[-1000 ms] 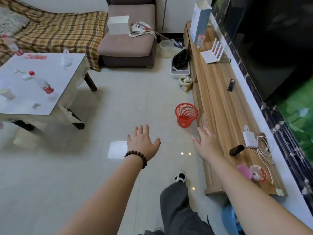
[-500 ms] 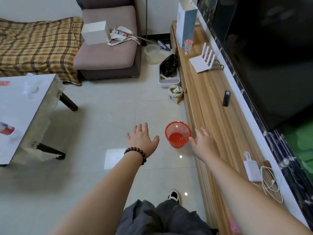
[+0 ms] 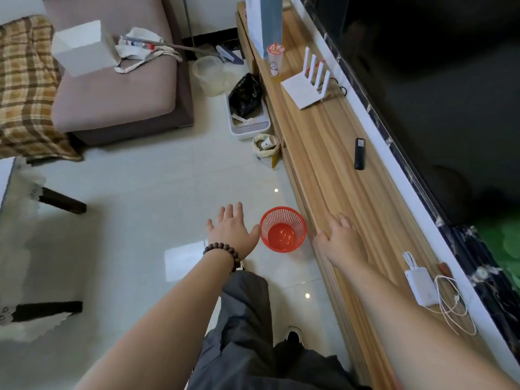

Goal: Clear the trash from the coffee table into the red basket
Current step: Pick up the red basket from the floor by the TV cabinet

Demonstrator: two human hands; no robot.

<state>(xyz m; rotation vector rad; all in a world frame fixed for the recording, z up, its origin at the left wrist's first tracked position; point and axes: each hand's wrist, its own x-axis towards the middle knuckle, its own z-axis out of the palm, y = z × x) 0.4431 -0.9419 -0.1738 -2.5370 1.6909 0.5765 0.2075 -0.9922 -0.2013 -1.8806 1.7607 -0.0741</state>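
Note:
The red basket, a small mesh bin with nothing visible inside, stands on the tiled floor beside the low wooden TV bench. My left hand hangs just left of its rim, fingers spread and holding nothing. My right hand is just right of the basket, over the bench's front edge, fingers straight and holding nothing. Only a corner of the coffee table shows at the far left edge; the trash on it is out of view.
A mauve sofa seat with a white box stands at the back. A white tray with a black bag and a small sack sit on the floor by the bench. On the bench lie a router, remote and power bank.
I have walked up to the basket; it now sits between my two hands. The coffee table has slid almost out of view to the left. Both hands remain spread and hold nothing.

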